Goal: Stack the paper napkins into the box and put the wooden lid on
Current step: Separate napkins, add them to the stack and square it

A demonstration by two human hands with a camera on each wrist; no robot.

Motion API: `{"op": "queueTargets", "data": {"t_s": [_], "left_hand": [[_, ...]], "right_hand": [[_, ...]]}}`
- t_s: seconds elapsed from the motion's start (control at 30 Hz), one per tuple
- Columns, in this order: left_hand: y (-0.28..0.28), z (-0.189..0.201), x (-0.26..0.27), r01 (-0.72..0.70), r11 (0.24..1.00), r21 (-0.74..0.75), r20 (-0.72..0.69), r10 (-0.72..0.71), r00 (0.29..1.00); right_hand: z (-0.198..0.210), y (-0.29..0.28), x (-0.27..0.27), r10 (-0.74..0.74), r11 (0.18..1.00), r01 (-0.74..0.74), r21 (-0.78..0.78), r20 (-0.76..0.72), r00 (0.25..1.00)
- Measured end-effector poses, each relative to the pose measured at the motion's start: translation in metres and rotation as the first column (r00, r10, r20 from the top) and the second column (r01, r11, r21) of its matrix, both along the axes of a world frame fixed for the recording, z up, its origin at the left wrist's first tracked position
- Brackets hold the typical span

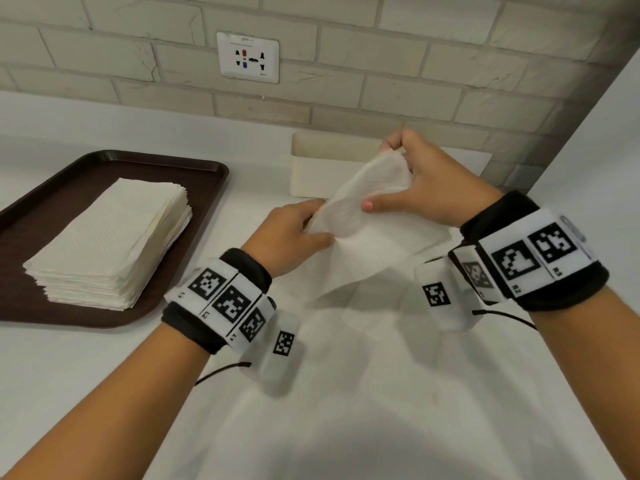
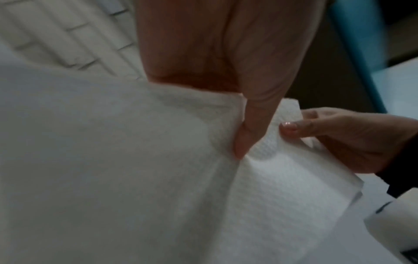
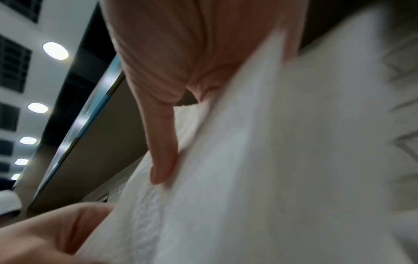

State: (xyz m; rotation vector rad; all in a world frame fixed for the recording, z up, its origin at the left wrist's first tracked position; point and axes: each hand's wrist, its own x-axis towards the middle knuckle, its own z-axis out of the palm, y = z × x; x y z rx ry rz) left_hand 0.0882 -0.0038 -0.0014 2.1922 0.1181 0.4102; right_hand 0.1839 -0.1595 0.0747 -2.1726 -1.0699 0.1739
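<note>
**Operator:** Both wrists sit low in my head view, and just beyond them my left hand pinches the near end of a small bundle of napkins, thumb on top. My right hand is curled over the far end, thumb pressed on the face of it. So each grip is closed on paper, nothing spare.

**Second:** Where's it headed?

**Operator:** The box stands right behind the bundle, against the wall. The rest of the stack lies on the brown tray at my left. I see no wooden lid.

**Second:** Risks?

**Operator:** That bundle is already bowed between my hands. I judge it could buckle or fan apart on the rim, and loose sheets could slide onto the counter.
</note>
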Motion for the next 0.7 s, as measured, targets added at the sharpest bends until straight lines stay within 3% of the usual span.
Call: {"op": "queueTargets", "data": {"t_s": [0.07,0.13,0.23,0.27,0.33,0.43,0.5,0.53,0.6,0.7], "left_hand": [[0.007,0.007,-0.007,0.050,0.993,0.103,-0.038,-0.047,0.998],[0.018,0.006,-0.017,0.088,0.980,0.180,-0.198,-0.051,0.979],[0.034,-0.015,-0.035,0.060,0.980,0.192,-0.423,0.028,0.906],[0.038,-0.023,-0.040,0.010,0.994,0.112,-0.435,0.040,0.899],[0.036,-0.036,-0.052,-0.114,0.965,-0.236,-0.392,0.013,0.920],[0.021,-0.049,-0.065,-0.148,0.686,-0.712,-0.256,-0.057,0.965],[0.010,-0.056,-0.072,-0.133,0.548,-0.826,-0.204,-0.070,0.976],[0.005,-0.060,-0.076,-0.131,0.537,-0.833,-0.200,-0.072,0.977],[-0.006,-0.066,-0.089,-0.126,0.643,-0.756,-0.202,-0.046,0.978],[-0.015,-0.072,-0.111,-0.103,0.801,-0.590,-0.122,0.037,0.992]], "right_hand": [[-0.006,-0.007,-0.003,-0.018,0.998,0.013,-0.069,-0.075,0.997],[-0.018,-0.018,-0.007,-0.024,0.997,0.013,-0.081,-0.134,0.991],[-0.041,-0.039,-0.013,-0.082,0.993,0.100,0.061,-0.250,0.965],[-0.048,-0.046,-0.016,-0.105,0.981,0.151,0.123,-0.319,0.942],[-0.064,-0.058,-0.023,-0.130,0.940,0.255,0.227,-0.455,0.881],[-0.086,-0.074,-0.041,-0.122,0.864,0.378,0.332,-0.590,0.798],[-0.099,-0.082,-0.057,-0.089,0.802,0.454,0.388,-0.674,0.733],[-0.106,-0.085,-0.066,-0.086,0.783,0.482,0.393,-0.699,0.710],[-0.122,-0.092,-0.084,-0.111,0.776,0.502,0.382,-0.701,0.705],[-0.140,-0.099,-0.109,-0.127,0.811,0.453,0.370,-0.645,0.754]]}}
